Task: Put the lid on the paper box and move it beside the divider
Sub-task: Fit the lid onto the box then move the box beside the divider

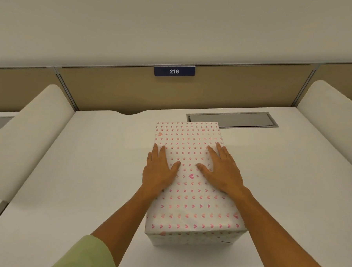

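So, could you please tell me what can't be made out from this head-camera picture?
- Lid seam with the paper box: hidden by the continuous heart pattern.
- Box's far side: hidden behind its top.
- Lid surface under the left hand and right hand: covered.
- Elbows: cut off by the bottom edge.

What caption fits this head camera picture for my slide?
Both hands, left and right, press flat on the heart-patterned lid of the paper box on a white desk.

A dark blue plate (174, 71) on the back panel (112, 89) reads "216" in white.
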A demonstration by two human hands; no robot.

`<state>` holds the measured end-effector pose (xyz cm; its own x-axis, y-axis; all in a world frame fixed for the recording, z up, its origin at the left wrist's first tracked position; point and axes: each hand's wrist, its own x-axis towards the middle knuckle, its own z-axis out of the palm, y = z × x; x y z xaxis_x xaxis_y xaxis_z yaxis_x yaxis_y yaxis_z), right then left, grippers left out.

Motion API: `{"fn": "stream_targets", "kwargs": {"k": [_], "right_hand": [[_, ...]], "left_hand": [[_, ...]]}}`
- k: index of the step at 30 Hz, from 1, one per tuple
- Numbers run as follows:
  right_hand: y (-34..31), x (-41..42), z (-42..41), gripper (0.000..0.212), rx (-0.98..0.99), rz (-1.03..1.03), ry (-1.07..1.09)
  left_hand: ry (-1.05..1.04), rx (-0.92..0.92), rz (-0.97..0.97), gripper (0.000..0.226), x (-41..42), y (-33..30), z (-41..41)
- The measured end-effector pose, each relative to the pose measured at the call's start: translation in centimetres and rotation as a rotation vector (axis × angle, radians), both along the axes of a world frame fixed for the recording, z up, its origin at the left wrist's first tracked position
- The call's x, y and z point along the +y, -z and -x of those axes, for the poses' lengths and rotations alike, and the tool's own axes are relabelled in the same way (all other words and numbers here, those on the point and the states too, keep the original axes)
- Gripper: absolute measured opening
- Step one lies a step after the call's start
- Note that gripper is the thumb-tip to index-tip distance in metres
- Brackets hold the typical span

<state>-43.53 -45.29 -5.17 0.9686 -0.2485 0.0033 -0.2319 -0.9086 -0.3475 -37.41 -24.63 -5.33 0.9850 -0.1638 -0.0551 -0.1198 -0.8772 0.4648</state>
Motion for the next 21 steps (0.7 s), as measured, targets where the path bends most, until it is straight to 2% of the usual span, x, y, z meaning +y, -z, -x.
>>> {"fn": "stream_targets", "kwargs": {"k": [2,5,8,11,14,17,21], "right_hand": [[-0.4,-0.7,0.0,0.084,-0.044,-0.191,0.018],[-0.9,-2.2,0.4,0.081,-0.104,-0.589,0.097],[-0.6,-3.9,1.3,0.083,-0.083,-1.013,0.245],[0.8,-5.3,2.4,0.081,-0.049,-1.364,0.364],[2.5,-6.0,3.4,0.084,0.042,-1.52,0.397],[3.8,-5.4,4.3,0.09,0.178,-1.61,0.325],[4.7,-4.2,5.2,0.083,0.286,-1.788,0.239]], "left_hand": [[-0.036,0.058,0.121,0.09,0.8,-0.2,-0.2],[-0.142,0.21,0.422,0.091,2.1,-0.8,-0.5],[-0.269,0.43,0.678,0.084,3.1,-0.9,-0.1],[-0.365,0.692,1.046,0.075,3.9,0.0,0.6],[-0.34,0.817,1.204,0.074,4.3,1.4,1.3],[-0.334,0.856,1.243,0.077,4.4,1.9,1.5],[-0.395,0.876,1.263,0.073,4.7,2.5,1.8]]}}
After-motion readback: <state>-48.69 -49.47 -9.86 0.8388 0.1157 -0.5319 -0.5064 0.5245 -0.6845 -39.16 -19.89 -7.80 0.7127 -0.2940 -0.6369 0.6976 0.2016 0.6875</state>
